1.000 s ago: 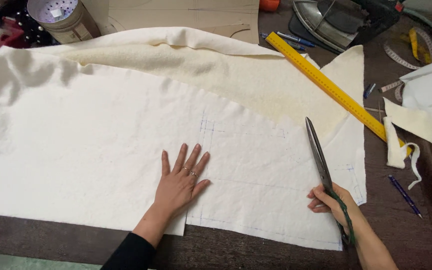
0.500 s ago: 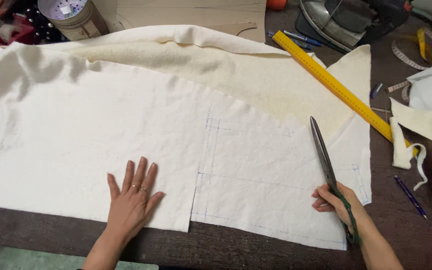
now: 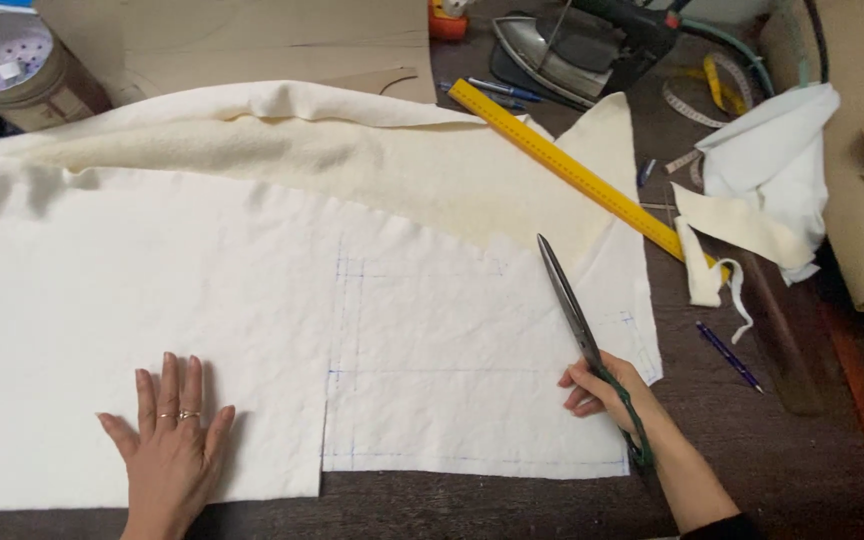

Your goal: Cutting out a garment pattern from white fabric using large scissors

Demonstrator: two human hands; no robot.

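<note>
- Pressing flat, the left hand (image 3: 174, 440) spreads open fingers on white cloth (image 3: 132, 300) across the table (image 3: 782, 470);
- right hand (image 3: 607, 392) grips closed scissors (image 3: 570, 305) lying on the marked panel; steadying cloth near the blue lines should keep cuts true.

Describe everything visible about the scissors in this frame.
The scissors are long tailor's shears with dark metal blades, closed together and tapering to a point that aims up and slightly left. They lie over the right part of the white fabric, which bears faint blue marked lines. The right hand grips the handle end, where a dark green loop shows by the wrist. The blades rest flat on the cloth, below the yellow ruler, and do not touch it.
</note>
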